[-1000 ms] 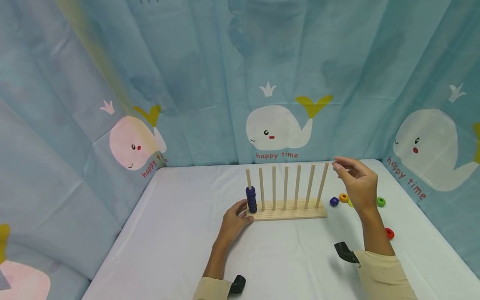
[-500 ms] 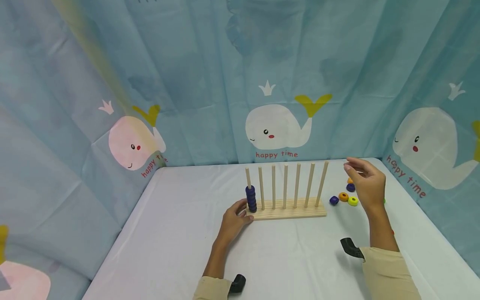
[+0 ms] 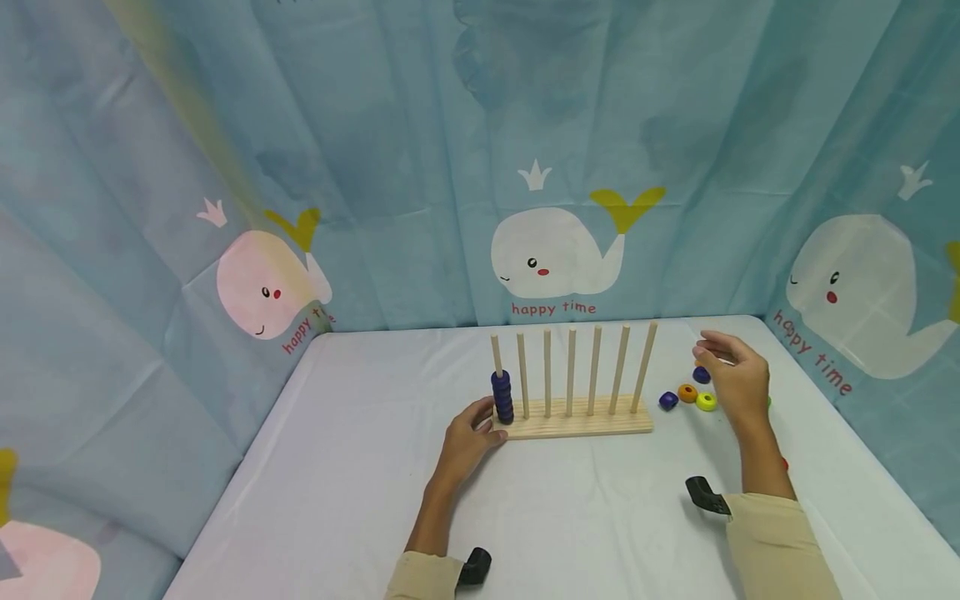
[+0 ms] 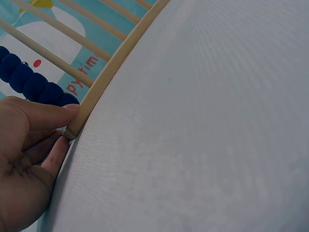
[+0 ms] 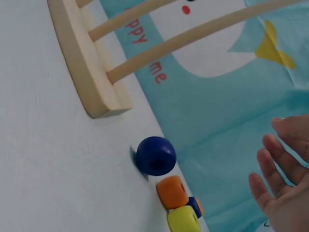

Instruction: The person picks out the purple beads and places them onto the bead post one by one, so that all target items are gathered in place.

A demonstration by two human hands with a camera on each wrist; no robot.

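A wooden peg rack with a row of upright pegs stands on the white table. Dark blue beads are stacked on its leftmost peg. My left hand holds the left end of the base, thumb on the near side, as the left wrist view confirms. Right of the rack, my right hand hovers above loose beads, fingers loosely bent with nothing between them. Below it lie a blue bead, an orange bead and a yellow bead. Another blue bead sits close by its fingertips.
A red bead shows partly behind the right forearm, and a sliver of a green bead peeks out by the wrist. A blue whale-print curtain rises behind the table and along its sides.
My right hand has moved right, away from the rightmost peg, then dropped lower toward the loose beads, uncovering some of them. The left hand and the rack stay where they were.
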